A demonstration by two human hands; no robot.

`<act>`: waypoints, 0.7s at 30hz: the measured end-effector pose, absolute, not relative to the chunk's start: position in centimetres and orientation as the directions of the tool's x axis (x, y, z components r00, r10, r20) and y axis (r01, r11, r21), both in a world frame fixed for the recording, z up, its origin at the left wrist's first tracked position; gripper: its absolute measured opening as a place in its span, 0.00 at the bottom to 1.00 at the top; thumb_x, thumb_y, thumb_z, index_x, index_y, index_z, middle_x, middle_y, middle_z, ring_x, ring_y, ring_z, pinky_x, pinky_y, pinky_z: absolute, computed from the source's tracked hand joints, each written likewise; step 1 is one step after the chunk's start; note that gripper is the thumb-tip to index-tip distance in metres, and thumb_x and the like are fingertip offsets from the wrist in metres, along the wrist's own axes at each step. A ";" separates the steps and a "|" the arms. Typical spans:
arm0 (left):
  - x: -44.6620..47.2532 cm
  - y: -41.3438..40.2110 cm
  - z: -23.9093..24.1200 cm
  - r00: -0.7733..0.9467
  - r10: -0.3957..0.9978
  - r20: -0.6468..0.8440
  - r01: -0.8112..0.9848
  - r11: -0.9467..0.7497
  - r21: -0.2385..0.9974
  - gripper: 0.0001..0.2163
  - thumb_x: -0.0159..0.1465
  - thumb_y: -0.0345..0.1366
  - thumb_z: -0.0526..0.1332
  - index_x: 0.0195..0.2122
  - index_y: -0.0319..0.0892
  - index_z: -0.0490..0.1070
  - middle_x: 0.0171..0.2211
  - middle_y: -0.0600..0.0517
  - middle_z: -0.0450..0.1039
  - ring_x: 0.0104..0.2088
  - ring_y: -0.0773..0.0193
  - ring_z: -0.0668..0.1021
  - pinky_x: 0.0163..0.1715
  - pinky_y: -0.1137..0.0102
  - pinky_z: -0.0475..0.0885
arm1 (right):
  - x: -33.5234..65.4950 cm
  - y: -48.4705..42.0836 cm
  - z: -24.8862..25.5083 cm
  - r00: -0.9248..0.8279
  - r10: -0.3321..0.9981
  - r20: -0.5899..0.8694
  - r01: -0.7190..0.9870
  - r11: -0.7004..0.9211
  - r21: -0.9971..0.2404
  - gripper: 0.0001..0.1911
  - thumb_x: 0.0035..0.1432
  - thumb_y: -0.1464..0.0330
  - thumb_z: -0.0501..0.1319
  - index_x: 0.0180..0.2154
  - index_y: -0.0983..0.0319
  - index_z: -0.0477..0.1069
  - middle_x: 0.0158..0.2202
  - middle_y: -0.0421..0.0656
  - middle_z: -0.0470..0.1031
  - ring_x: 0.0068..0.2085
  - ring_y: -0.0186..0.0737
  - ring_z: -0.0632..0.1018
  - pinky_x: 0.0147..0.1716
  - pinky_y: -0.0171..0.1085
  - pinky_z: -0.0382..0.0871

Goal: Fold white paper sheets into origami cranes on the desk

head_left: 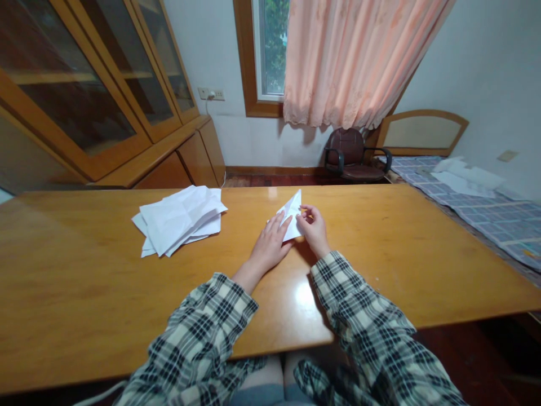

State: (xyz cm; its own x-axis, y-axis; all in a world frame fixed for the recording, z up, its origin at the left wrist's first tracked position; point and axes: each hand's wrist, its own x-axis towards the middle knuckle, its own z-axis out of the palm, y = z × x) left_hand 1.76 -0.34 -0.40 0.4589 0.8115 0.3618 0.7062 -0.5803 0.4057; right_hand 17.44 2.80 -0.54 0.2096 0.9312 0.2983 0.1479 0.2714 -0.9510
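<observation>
A small sheet of white paper [292, 224], folded to a pointed shape, lies on the wooden table [380, 248] in front of me. Its tip points away from me. My left hand [273, 239] rests flat on its left part with the fingers stretched out. At the right edge, my right hand [313, 226] pinches the paper between thumb and fingers. The fold under my left fingers is partly hidden.
A loose pile of white paper sheets [181, 220] lies on the table to the left. Beyond the table stand a glass-fronted cabinet [127, 73], a brown armchair [349, 155] and a bed [477, 208] with a checked cover.
</observation>
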 end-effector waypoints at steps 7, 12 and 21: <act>1.4 0.4 -0.2 0.384 0.819 0.427 0.637 -0.569 0.520 0.29 0.58 0.21 0.49 0.62 0.43 0.59 0.61 0.46 0.63 0.61 0.58 0.65 0.62 0.56 0.60 | 16.8 2.4 -0.1 0.136 0.936 0.325 0.039 0.323 -0.946 0.18 0.56 0.59 0.59 0.47 0.58 0.65 0.34 0.39 0.66 0.35 0.34 0.73 0.37 0.36 0.72; 1.4 0.6 -0.1 0.052 0.911 0.409 0.608 -0.354 0.711 0.17 0.68 0.35 0.48 0.55 0.40 0.67 0.47 0.43 0.76 0.47 0.55 0.78 0.49 0.61 0.71 | 17.4 2.7 -0.5 0.195 0.908 0.372 0.145 0.348 -0.926 0.18 0.60 0.59 0.55 0.49 0.59 0.64 0.37 0.42 0.67 0.37 0.36 0.74 0.42 0.39 0.73; 1.3 2.1 -1.6 -0.185 0.954 0.235 0.176 -0.203 0.963 0.15 0.65 0.42 0.55 0.49 0.39 0.67 0.49 0.43 0.75 0.49 0.55 0.77 0.49 0.61 0.73 | 17.3 3.2 -1.3 0.132 0.959 0.249 0.148 0.229 -0.962 0.20 0.59 0.56 0.56 0.47 0.61 0.67 0.35 0.44 0.73 0.37 0.38 0.75 0.38 0.38 0.70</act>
